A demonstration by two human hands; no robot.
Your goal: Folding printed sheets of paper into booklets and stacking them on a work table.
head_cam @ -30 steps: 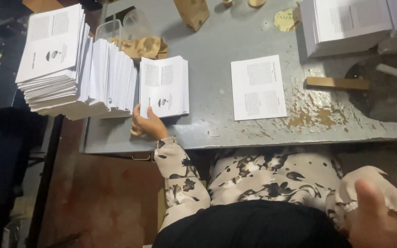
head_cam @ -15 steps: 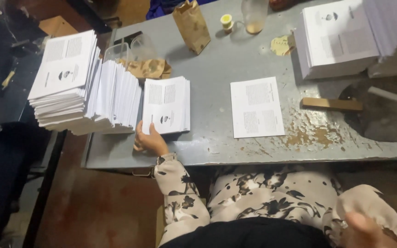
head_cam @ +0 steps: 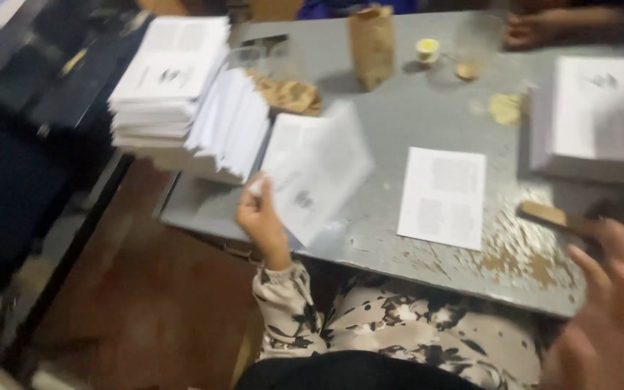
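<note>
The grey metal table point(head_cam: 427, 115), its paint worn to brown patches along the near edge, carries printed paper on both sides and bare surface in the middle. Half a second earlier the left hand point(head_cam: 260, 217) rested on a small flat pile of folded white leaflets at the near left edge; now it has raised one white printed leaflet point(head_cam: 319, 170) off the table — the sheet is tilted and blurred, pinched at its lower left corner between thumb and fingers. The right hand point(head_cam: 608, 318), formerly low by the lap, has come up at the lower right with fingers spread wide, holding nothing. A single white printed sheet point(head_cam: 443, 196) lies flat mid-table, apart from both hands. Open room lies between that sheet and the lifted leaflet. To the left, the tall stack of white printed sheets point(head_cam: 171, 79) and a fanned row of leaflets point(head_cam: 229, 126) crowd the table edge. A wooden stick point(head_cam: 554, 217) lies just ahead of the right hand. Farther back stand a brown paper bag point(head_cam: 371, 45) and another person's hand point(head_cam: 532, 30).
</note>
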